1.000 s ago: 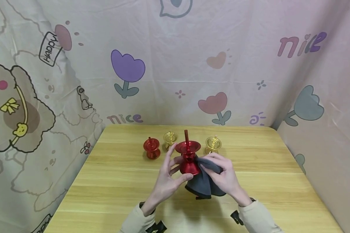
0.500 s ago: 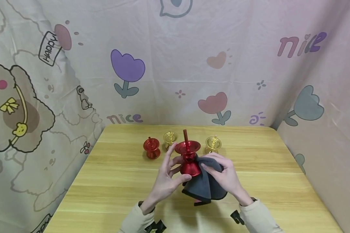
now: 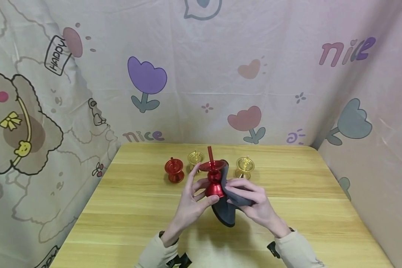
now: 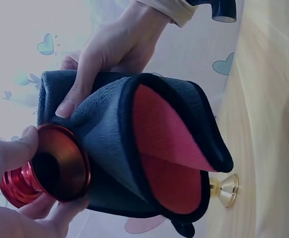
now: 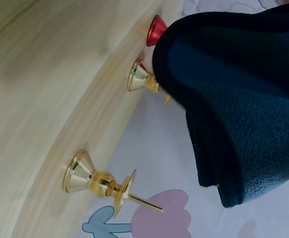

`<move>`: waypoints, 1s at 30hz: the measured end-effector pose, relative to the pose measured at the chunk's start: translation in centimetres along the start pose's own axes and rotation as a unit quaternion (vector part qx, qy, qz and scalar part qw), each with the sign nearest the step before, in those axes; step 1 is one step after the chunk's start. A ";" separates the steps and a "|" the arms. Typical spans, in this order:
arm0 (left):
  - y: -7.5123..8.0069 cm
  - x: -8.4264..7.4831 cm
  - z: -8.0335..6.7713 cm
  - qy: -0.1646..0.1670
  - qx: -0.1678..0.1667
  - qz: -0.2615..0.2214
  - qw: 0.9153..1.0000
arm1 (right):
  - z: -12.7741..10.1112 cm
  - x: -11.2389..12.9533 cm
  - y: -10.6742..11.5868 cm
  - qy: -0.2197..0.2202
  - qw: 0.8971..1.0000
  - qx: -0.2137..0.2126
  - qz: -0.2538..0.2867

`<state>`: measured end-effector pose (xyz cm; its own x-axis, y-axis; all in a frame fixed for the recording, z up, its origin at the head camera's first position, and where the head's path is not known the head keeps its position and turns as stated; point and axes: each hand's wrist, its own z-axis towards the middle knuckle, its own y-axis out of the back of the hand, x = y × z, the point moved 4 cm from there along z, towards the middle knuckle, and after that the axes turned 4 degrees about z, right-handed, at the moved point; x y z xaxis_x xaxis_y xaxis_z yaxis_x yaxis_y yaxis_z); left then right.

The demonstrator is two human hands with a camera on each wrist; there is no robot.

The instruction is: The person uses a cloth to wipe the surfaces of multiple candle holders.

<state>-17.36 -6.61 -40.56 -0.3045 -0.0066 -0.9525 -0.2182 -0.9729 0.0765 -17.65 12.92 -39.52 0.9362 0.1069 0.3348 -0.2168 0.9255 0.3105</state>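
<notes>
Red candlestick (image 3: 214,180) sits at the centre of the head view, lifted off the wooden table (image 3: 127,208) and held between our two hands. Our left hand (image 3: 191,203) has thumb and fingers curled round its waist and flared foot; in the left wrist view the hollow foot (image 4: 60,168) faces the camera at lower left, with fingertips on its rim. Our right hand (image 3: 254,204) clutches a dark grey cloth (image 3: 232,203), pressing it against the right side of the stem. The cloth's lining shows red (image 4: 167,148) where it folds open in the left wrist view.

By our judgement the wiping is under way, not finished: the cloth covers only the right flank of the piece, while the dish (image 3: 211,166) and the spike (image 3: 209,152) stand bare above it. How much has been rubbed clean we cannot tell.

Its long axis runs nearly vertical in the frame, spike toward the top, foot toward us, leaning slightly left.

Behind it, in the upper middle of the table, stand a small red holder (image 3: 174,170) and two gold holders (image 3: 195,159) (image 3: 245,166), untouched and apart from our hands.
</notes>
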 end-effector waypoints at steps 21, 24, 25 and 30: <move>-0.2 -0.2 0.4 0.041 0.022 0.004 0.999 | -0.2 -0.1 -0.4 0.041 0.988 -0.063 -0.138; 0.0 -0.4 0.4 0.006 0.007 0.037 0.999 | -0.3 -0.1 -0.4 0.039 0.987 -0.069 -0.142; 0.1 -0.3 0.4 -0.006 0.007 0.040 0.999 | -0.3 -0.1 -0.4 0.036 0.987 -0.073 -0.137; 0.4 0.0 0.5 -0.050 0.041 -0.005 0.998 | -0.4 -0.4 0.0 0.014 0.993 -0.094 -0.072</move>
<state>-17.86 -6.84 -40.42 -0.3924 0.0307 -0.9193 -0.2950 -0.9509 0.0941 -17.94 13.01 -40.04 0.9616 -0.0231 0.2735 -0.0279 0.9831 0.1809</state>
